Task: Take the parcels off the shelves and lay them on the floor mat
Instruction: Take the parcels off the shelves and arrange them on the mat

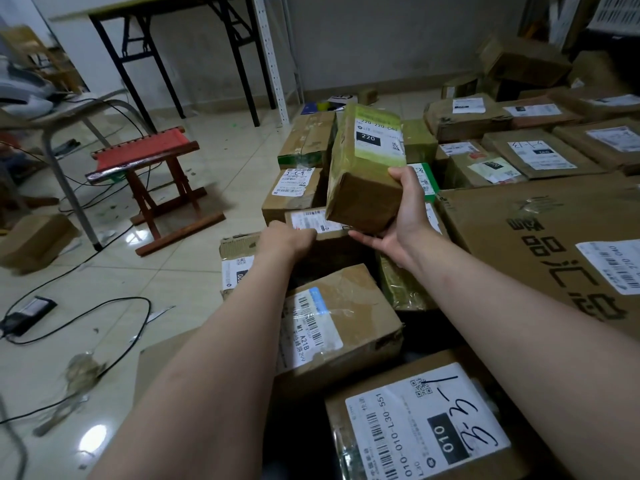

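Nearest the camera, labelled cartons (415, 427) lie packed flat on the floor. Beyond, left hand (285, 239) curls over the edge of a small carton (308, 218), likely nudging a gap open. Right hand (398, 216) grips the green-taped parcel (363, 161), tilted above the pile, seemingly bound for that slot. Mat itself hidden.

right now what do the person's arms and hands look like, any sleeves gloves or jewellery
Both forearms are bare as far up as the frame shows, with no sleeve edge in view. The left hand and right hand wear no gloves, and no watch, bracelet or ring is visible.
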